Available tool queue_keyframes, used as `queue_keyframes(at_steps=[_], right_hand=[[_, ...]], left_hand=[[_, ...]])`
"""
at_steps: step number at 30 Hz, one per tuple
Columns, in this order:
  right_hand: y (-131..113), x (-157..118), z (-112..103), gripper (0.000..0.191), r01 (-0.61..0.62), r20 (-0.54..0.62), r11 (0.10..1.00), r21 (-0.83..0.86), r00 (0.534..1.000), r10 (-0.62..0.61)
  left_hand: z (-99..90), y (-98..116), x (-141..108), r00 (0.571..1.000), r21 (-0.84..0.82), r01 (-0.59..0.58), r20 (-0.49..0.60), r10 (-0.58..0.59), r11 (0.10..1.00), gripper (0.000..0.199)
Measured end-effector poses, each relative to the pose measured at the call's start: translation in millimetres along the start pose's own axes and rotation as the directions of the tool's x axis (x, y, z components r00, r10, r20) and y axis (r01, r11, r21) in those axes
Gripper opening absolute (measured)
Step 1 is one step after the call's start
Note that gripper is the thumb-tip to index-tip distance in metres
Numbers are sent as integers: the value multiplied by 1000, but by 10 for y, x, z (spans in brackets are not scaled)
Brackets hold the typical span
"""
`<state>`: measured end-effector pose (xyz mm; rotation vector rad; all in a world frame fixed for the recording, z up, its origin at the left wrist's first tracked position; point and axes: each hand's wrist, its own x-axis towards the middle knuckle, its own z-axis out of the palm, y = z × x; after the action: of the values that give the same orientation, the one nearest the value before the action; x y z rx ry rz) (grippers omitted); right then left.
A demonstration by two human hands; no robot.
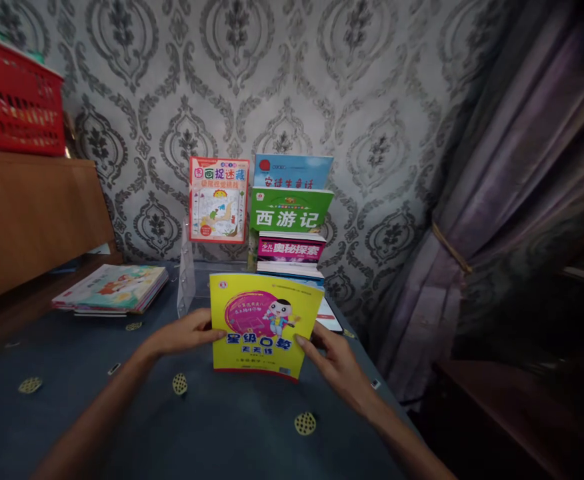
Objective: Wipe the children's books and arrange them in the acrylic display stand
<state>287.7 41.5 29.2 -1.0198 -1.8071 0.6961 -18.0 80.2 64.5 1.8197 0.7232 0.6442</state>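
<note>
A yellow workbook [262, 333] with a pink oval and a cartoon child on its cover is held upright, cover facing me. My left hand [192, 332] grips its left edge, thumb in front and fingers behind. At the right edge my right hand [332, 353] pinches it the same way. Behind it rises a clear tiered book stand [186, 280]. On the stand's right side are a blue book [292, 171], a green book [292, 210] and a magenta book [291, 249], stepped one above another. A red-bordered picture book [219, 200] stands alone at upper left.
Several thin books lie stacked [117, 288] on the dark tablecloth [137, 407] at left. A phone or tablet [330, 316] lies partly hidden behind the workbook. A wooden cabinet [37, 213] carries a red basket [17, 93]. A tied curtain [422, 293] hangs at right.
</note>
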Motion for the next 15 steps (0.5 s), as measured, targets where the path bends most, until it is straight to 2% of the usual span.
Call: queue_keyframes(at_steps=[2, 5, 7, 10, 15], right_hand=[[-65, 51, -18, 44, 6, 23, 1000, 10, 1000, -7], [-170, 140, 4, 44, 33, 58, 999, 7, 998, -34], [-226, 197, 53, 43, 59, 82, 998, -5, 995, -59], [-280, 260, 151, 40, 83, 117, 996, -29, 990, -79], [-338, 331, 260, 33, 171, 129, 972, -163, 980, -150]], left_hand=[[-55, 88, -23, 1000, 87, -15, -13, 16, 996, 34], [-153, 150, -51, 993, 188, -32, -104, 52, 982, 31], [-220, 141, -73, 987, 213, 2, -155, 32, 977, 30], [-319, 82, -122, 986, 228, 49, -169, -10, 973, 30], [-481, 16, -240, 974, 299, 35, -222, 34, 954, 30]])
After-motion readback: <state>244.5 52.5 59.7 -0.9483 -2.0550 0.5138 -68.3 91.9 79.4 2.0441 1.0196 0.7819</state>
